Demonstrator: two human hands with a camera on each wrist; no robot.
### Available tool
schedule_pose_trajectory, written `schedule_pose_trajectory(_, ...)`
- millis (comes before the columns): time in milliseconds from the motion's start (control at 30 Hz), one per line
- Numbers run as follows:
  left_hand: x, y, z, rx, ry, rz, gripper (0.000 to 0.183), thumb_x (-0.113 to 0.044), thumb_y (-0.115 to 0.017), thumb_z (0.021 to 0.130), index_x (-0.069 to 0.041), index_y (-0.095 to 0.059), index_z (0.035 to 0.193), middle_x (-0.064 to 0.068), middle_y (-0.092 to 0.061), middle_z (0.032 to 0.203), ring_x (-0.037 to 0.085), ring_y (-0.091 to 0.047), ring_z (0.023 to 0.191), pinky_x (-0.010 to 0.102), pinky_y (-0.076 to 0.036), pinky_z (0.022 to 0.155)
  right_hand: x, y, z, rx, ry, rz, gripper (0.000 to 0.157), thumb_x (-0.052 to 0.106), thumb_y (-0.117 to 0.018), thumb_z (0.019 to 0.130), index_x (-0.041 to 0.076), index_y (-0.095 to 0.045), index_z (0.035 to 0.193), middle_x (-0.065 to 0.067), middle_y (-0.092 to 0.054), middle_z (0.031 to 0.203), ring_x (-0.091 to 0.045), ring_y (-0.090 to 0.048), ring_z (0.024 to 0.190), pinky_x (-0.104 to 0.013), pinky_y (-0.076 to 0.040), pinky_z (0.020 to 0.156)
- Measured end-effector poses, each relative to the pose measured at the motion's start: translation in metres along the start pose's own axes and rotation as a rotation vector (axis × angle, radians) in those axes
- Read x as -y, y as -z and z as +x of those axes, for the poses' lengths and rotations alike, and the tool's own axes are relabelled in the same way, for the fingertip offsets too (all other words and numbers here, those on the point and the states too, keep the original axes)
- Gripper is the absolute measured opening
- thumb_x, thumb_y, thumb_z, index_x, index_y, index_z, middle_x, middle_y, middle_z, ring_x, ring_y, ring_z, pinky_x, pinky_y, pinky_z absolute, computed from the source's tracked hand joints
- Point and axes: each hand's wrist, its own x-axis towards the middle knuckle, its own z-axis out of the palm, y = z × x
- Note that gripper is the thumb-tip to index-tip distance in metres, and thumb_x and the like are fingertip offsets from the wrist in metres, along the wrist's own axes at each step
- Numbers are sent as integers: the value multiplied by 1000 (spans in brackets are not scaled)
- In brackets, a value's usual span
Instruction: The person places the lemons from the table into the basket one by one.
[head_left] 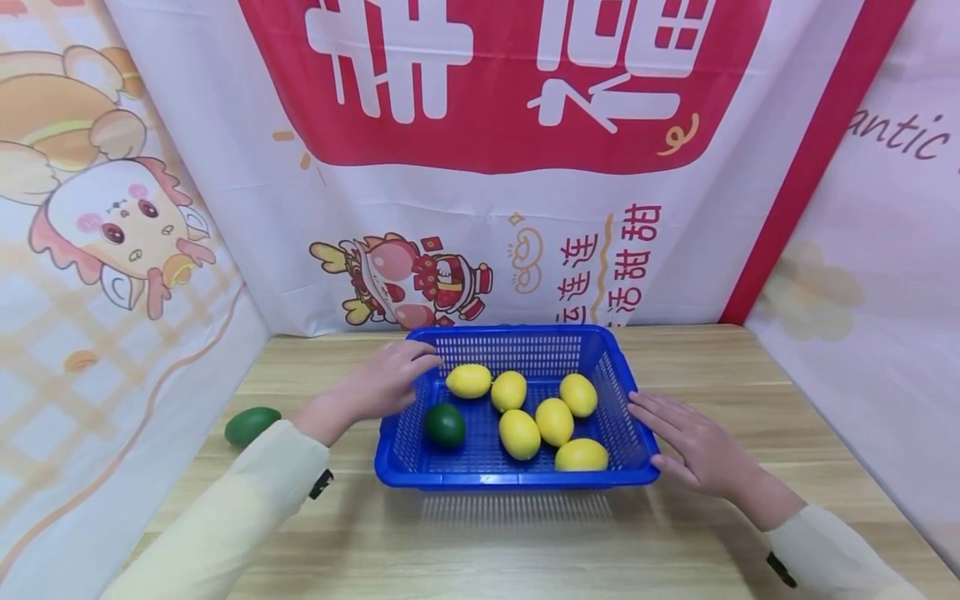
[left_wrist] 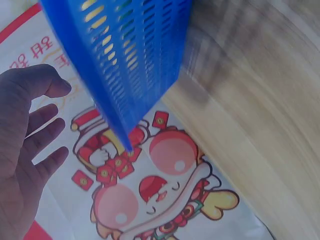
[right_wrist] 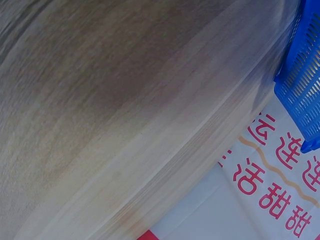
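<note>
A blue plastic basket on the table holds several yellow lemons and one dark green oval fruit. Over the basket's left rim is my left hand, its fingers loosely bent and nothing in them. The left wrist view has this hand beside the basket wall, thumb and fingers apart. My right hand lies against the right rim with fingers extended. In the right wrist view the basket shows at the right edge, but the hand does not.
Another green oval fruit lies on the wooden table at the left, beyond my left forearm. A printed cloth hangs behind the basket. Patterned cloths stand along the left and right sides.
</note>
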Motion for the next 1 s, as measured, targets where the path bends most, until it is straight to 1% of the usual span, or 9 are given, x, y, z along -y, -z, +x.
schedule_pose_trajectory(133, 7, 6, -8, -54, 1, 18, 46, 1, -74, 79, -4, -62, 123, 18, -60, 124, 35, -56, 116, 50, -47, 97, -1, 1, 0, 2, 3, 15, 60, 42, -55, 96, 3, -49, 142, -12, -45, 147, -26, -41, 135, -21, -13, 114)
schedule_pose_trajectory(233, 13, 8, -16, -87, -17, 30, 46, 0, -76, 79, -2, -62, 122, 18, -60, 124, 35, -56, 116, 49, -47, 97, -1, 1, 0, -3, 8, 13, 60, 43, -54, 97, 3, -49, 141, -12, -46, 147, -27, -42, 134, -21, -13, 114)
schedule_pose_trajectory(367, 23, 7, -28, -103, -18, 32, 50, -1, -80, 76, -2, -61, 123, 18, -60, 124, 34, -56, 115, 50, -48, 95, -2, -1, -1, -16, 14, -1, 60, 45, -51, 98, 3, -50, 141, -12, -46, 146, -27, -43, 133, -21, -13, 114)
schedule_pose_trajectory(467, 30, 7, -41, -94, 27, 39, 54, -2, -82, 74, -3, -61, 124, 17, -61, 124, 34, -57, 114, 50, -50, 94, -2, -1, -1, -21, 15, -10, 60, 45, -51, 98, 4, -50, 141, -11, -46, 146, -27, -44, 133, -21, -13, 114)
schedule_pose_trajectory(633, 43, 6, -66, -82, 82, 57, 53, -1, -81, 73, -1, -62, 122, 19, -62, 119, 35, -60, 107, 50, -51, 90, -2, -2, -1, -26, 20, -8, 60, 44, -52, 97, 3, -50, 141, -12, -47, 146, -27, -44, 133, -20, -13, 114)
schedule_pose_trajectory(767, 54, 6, -86, -70, 140, 63, 51, 1, -79, 73, 2, -61, 121, 22, -61, 118, 39, -60, 105, 53, -50, 89, -2, -2, -1, -24, 14, -4, 60, 44, -51, 98, 4, -50, 141, -12, -47, 146, -27, -44, 133, -21, -13, 114)
schedule_pose_trajectory(867, 60, 6, -99, -61, 185, 61, 51, 0, -79, 74, 2, -61, 121, 22, -61, 118, 40, -59, 106, 55, -49, 90, -1, -1, -1, -21, 11, -1, 60, 44, -52, 98, 4, -49, 141, -12, -47, 146, -27, -43, 133, -21, -13, 114)
schedule_pose_trajectory(1000, 66, 4, -113, -54, 209, 68, 51, -2, -80, 73, 2, -61, 120, 21, -61, 116, 39, -59, 104, 55, -49, 88, -1, 0, 0, -18, 11, -1, 59, 43, -54, 96, 3, -51, 140, -12, -47, 145, -27, -44, 133, -21, -13, 114)
